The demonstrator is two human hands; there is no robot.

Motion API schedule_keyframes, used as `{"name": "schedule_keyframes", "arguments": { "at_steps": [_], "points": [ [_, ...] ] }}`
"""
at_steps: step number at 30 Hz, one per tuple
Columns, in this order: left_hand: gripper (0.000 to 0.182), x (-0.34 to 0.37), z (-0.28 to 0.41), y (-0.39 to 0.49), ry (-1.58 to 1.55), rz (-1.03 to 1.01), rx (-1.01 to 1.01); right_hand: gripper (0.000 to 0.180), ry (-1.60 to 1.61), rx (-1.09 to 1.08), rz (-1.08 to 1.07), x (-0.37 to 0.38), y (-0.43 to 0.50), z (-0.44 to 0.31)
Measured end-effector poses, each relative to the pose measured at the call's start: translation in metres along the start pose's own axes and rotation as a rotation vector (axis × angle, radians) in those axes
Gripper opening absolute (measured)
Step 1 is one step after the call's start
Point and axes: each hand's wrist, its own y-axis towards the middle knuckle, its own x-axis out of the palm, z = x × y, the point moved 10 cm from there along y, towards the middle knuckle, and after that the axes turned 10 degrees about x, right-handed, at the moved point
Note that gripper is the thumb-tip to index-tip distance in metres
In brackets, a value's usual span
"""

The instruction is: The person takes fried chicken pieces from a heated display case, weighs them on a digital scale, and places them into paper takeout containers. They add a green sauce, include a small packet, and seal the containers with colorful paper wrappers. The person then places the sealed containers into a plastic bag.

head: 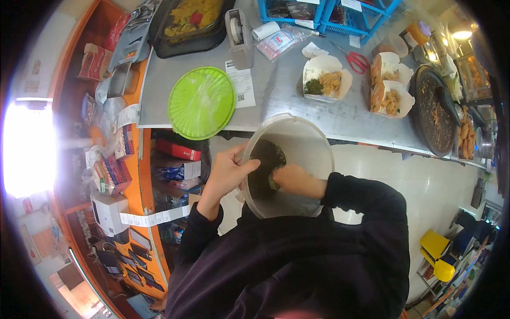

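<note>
A translucent plastic bucket [308, 139] is held tilted in front of my body, at the edge of the steel counter. My left hand [227, 171] grips its left rim, with the thumb over the edge. Dark green, finely chopped herb or seaweed [263, 163] has slid to the bucket's left side. Inside the bucket is my right hand [297, 181], blurred, its fingers at the green flakes; what it holds is hidden. Beyond, on the counter, stands an open paper food box [327, 77] with white rice, shredded brown topping and green flakes.
A green round lid [202, 103] overlaps the counter's front edge beside a printed receipt [241, 85]. Two filled boxes [392, 99], red-handled scissors [357, 62] and a stone mortar [432, 115] lie right. A tape dispenser [239, 38] and black tray [191, 24] stand behind.
</note>
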Motion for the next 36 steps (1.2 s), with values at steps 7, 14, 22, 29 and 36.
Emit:
{"name": "schedule_keyframes", "arguments": {
  "at_steps": [7,14,22,29,36],
  "points": [
    [0.048,-0.005,0.006,0.000,0.049,-0.054,0.036,0.019,0.619,-0.080,-0.218,-0.002,-0.032,-0.010],
    [0.048,0.008,0.017,0.005,0.003,-0.111,0.056,0.024,0.906,0.117,-0.207,-0.061,-0.086,0.044],
    [0.046,0.077,0.022,0.018,-0.050,-0.083,0.104,0.020,0.650,0.232,-0.077,-0.100,-0.164,0.121],
    [0.045,0.158,0.029,0.028,-0.074,-0.085,0.088,0.019,0.644,0.238,-0.108,-0.103,-0.227,0.196],
    [0.046,0.196,0.038,0.026,-0.089,-0.051,0.102,0.019,0.664,0.228,-0.049,-0.114,-0.263,0.240]
  ]
}}
